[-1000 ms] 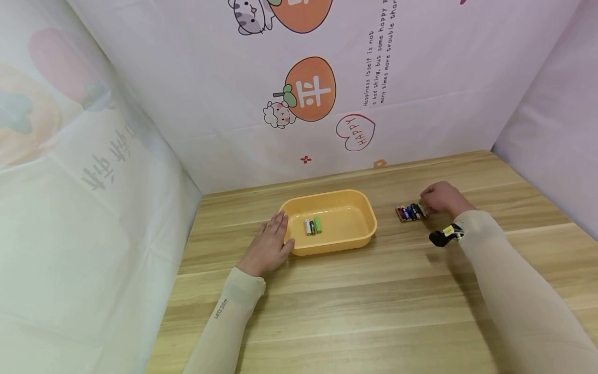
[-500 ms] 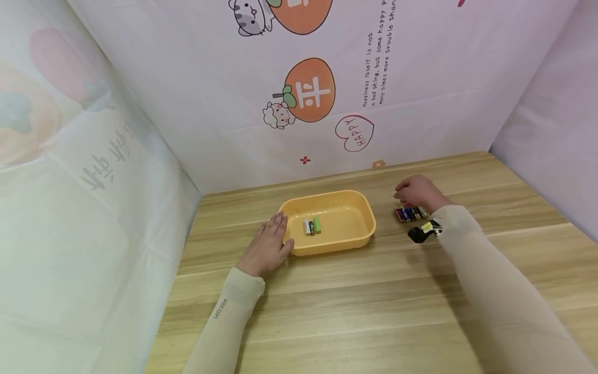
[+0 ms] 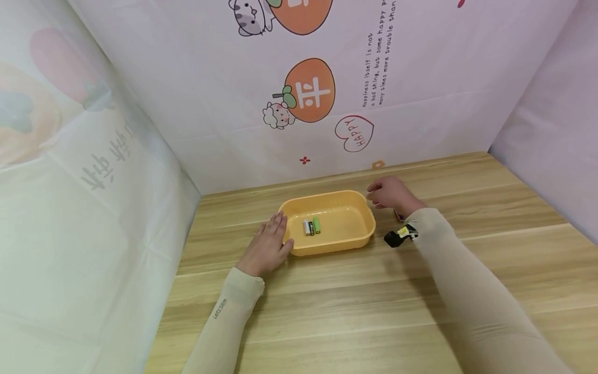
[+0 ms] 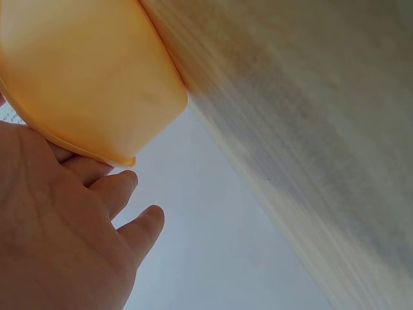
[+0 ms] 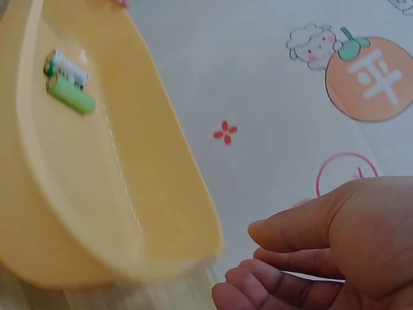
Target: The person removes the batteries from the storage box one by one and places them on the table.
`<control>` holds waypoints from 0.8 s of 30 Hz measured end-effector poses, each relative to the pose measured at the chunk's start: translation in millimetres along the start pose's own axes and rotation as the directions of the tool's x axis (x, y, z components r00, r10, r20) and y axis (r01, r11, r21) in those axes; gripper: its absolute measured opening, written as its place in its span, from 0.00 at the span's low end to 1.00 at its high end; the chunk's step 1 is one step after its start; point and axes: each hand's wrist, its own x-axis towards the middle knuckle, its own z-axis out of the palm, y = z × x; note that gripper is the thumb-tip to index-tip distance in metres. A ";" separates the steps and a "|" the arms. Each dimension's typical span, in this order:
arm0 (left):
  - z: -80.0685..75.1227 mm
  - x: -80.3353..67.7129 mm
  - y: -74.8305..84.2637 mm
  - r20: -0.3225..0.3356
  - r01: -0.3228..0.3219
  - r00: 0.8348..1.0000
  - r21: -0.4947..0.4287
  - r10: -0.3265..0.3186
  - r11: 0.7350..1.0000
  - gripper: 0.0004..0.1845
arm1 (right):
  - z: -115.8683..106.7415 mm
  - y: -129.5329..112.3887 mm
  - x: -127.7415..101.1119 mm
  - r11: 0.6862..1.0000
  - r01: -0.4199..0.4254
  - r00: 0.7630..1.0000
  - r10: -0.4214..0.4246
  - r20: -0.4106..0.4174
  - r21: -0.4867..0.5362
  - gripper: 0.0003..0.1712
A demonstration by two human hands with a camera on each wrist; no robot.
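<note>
Work in hand: moving batteries into the yellow tray [image 3: 359, 236]. Status, as a judgement: early stage. Three batteries in the tray [image 3: 312, 226] lie side by side on its floor, left of centre; the right wrist view shows a white one and a green one there. The loose batteries [image 3: 399, 216], right of the tray on the wooden table [image 3: 374, 311], are almost wholly hidden behind the right forearm; only one end shows, so their count cannot be given. The right hand [image 3: 390, 193] is at the tray's far right corner, fingers curled toward the thumb; whether it holds a battery cannot be told from any view. The left hand [image 3: 267, 246] rests flat, fingers straight, against the tray's left rim, holding nothing. Remaining: the batteries outside the tray.
</note>
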 end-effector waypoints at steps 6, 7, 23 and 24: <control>1.2 -0.2 -1.4 0.004 0.002 1.000 -0.004 -0.002 1.000 0.36 | 15.7 -11.9 3.7 0.999 0.003 1.000 -0.003 0.009 0.033 0.19; 1.4 0.0 -1.5 0.005 0.003 1.000 -0.006 -0.003 1.000 0.36 | 17.7 -13.7 3.6 0.999 0.003 1.000 -0.004 0.013 0.039 0.19; 0.8 0.3 -1.8 -0.006 -0.004 1.000 -0.013 0.004 1.000 0.36 | 51.4 -36.7 8.7 0.991 0.056 0.996 -0.064 0.068 0.120 0.19; 0.7 0.0 -1.5 -0.006 -0.004 1.000 -0.014 0.003 1.000 0.36 | 53.3 -38.1 9.1 0.991 0.056 0.996 -0.064 0.069 0.123 0.18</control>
